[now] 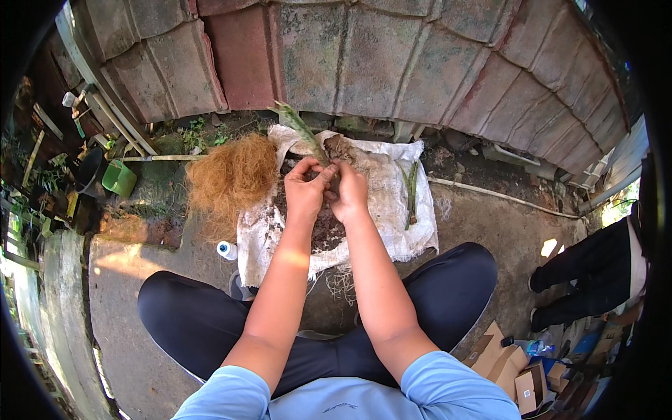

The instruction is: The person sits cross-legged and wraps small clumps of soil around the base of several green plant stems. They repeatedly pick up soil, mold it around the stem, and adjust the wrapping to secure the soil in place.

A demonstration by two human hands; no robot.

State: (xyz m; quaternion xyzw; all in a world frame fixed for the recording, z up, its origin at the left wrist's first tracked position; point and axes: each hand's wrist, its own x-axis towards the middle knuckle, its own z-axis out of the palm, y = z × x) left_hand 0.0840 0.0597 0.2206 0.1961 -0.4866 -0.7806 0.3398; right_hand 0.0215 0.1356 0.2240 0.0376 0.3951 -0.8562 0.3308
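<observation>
My left hand (307, 186) and my right hand (348, 190) meet at the base of a long, mottled green leaf cutting (300, 128), which points up and to the left. The fingers of both hands close around its lower end; what lies between them is partly hidden. Beneath them a white woven sack (375, 157) is spread on the ground, with dark soil (326, 231) on it. A second green plant (411, 194) with narrow leaves lies on the sack's right side. Left of the sack is a heap of brown coconut-like fibre (233, 170).
A white spool or bottle (227, 250) with a blue centre stands by the sack's left edge. Roof tiles (378, 63) span the far side. A green container (119, 178) is at left. Cardboard boxes (506, 365) and a standing person (588, 268) are at right.
</observation>
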